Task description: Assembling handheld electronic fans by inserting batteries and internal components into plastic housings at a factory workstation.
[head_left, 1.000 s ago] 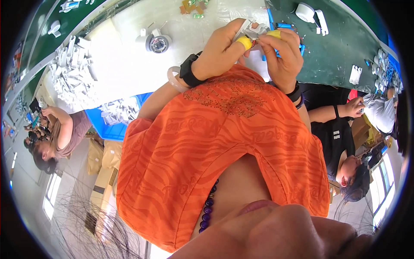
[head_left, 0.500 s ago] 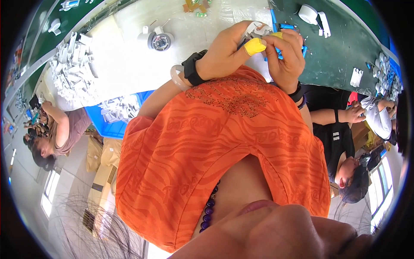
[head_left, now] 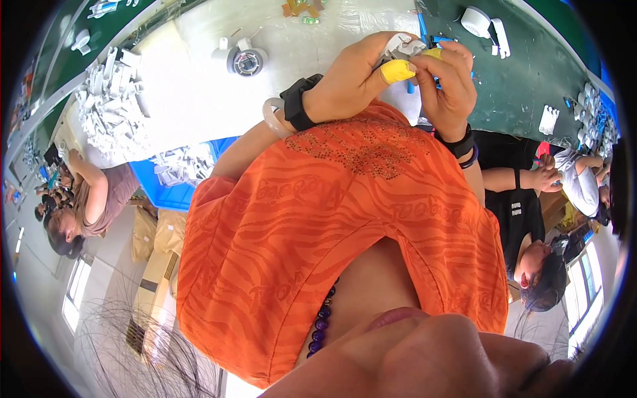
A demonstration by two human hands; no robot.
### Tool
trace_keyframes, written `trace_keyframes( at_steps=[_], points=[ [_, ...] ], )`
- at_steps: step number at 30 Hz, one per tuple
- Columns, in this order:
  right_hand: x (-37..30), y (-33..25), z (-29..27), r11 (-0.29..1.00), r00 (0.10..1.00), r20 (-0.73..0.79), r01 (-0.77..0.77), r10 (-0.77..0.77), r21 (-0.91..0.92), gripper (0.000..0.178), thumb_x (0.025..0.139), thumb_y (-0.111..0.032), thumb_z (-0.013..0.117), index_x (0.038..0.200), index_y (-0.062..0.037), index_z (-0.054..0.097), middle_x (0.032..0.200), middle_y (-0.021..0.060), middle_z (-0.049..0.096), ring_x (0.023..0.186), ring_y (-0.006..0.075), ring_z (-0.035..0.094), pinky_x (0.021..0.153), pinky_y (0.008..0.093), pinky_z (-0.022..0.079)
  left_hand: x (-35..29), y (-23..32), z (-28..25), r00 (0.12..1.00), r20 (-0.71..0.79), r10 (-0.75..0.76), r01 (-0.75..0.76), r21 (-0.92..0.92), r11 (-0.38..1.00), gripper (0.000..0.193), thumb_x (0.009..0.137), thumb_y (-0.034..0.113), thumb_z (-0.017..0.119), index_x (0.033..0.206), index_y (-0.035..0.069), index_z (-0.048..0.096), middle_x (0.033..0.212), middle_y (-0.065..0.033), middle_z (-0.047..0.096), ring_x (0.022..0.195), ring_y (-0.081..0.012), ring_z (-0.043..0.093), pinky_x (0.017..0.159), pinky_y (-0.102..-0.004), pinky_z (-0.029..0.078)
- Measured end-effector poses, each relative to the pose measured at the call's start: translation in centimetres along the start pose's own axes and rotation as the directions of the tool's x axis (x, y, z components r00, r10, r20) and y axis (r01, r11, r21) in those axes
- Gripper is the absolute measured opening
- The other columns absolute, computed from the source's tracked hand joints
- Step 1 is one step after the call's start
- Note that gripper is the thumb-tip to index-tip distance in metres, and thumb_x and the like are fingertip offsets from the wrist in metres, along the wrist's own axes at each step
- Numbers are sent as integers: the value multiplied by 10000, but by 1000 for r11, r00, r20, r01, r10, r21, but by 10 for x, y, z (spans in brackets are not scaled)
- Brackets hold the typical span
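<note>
Left hand [head_left: 355,71], right hand [head_left: 452,89] both pinching white plastic part [head_left: 402,46]; slightly farther right than second ago.

Tone-on-tone lettering [head_left: 288,190] across the orange top [head_left: 345,245] and small white print [head_left: 516,209] on a co-worker's black shirt [head_left: 503,199]

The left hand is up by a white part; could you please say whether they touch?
Touching: the head view shows the left hand gripping the white part between fingers and yellow-wrapped thumb.
</note>
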State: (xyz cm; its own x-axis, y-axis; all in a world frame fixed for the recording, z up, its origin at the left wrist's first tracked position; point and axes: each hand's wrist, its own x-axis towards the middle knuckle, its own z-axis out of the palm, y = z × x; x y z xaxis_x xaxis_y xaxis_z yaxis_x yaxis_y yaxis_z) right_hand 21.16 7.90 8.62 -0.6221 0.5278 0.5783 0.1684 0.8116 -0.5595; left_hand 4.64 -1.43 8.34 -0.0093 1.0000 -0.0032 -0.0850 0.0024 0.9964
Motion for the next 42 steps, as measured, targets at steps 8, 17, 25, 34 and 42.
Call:
trace_keyframes(
  at_steps=[8, 17, 25, 34, 42],
  points=[
    [1, -9, 5, 997, 999, -22, -43, 41, -62, 196, 699, -25, 756, 867, -90, 679, 799, 22, 612, 774, 212, 569, 843, 381, 449, 0, -2, -1, 1000, -17, -24, 24, 28, 999, 318, 1007, 162, 433, 1293, 41, 503, 727, 4, 519, 597, -49, 487, 530, -192, 414],
    [2, 8, 7, 992, 995, 62, -74, 81, -105, 170, 730, -59, 733, 883, -106, 674, 815, 37, 642, 795, 216, 601, 834, 372, 454, 7, -9, -17, 968, -84, -235, 235, -13, 972, 201, 948, 88, 436, 1053, 44, 601, 695, 0, 599, 557, -65, 530, 513, -229, 446],
    [-49, 154, -89, 679, 772, -87, -602, 630, -421, 188, 734, -149, 663, 911, -86, 651, 1016, 93, 630, 1053, 307, 554, 851, 400, 464, 75, -16, -173, 922, -380, -75, 187, 267, 945, 443, 988, 281, 352, 1257, -28, 520, 962, -119, 652, 738, -173, 647, 690, -310, 563],
    [-82, 218, -106, 611, 795, 183, -273, 578, -743, 217, 758, -70, 612, 972, -91, 647, 883, 143, 618, 898, 343, 584, 792, 413, 483, 88, -82, -413, 597, -645, 477, 502, 764, 404, 567, 889, 423, 569, 1123, -94, 563, 1032, -222, 648, 891, -315, 661, 791, -413, 542],
    [-49, 145, -69, 422, 483, 161, -854, 861, 305, 160, 876, -185, 672, 895, -26, 661, 752, 24, 656, 639, 88, 587, 567, 220, 447, 75, -26, -135, 994, -112, -1, 71, 623, 779, 436, 822, 1, 418, 1220, 46, 590, 1277, -95, 586, 1153, -208, 552, 1019, -293, 382]
  ],
)
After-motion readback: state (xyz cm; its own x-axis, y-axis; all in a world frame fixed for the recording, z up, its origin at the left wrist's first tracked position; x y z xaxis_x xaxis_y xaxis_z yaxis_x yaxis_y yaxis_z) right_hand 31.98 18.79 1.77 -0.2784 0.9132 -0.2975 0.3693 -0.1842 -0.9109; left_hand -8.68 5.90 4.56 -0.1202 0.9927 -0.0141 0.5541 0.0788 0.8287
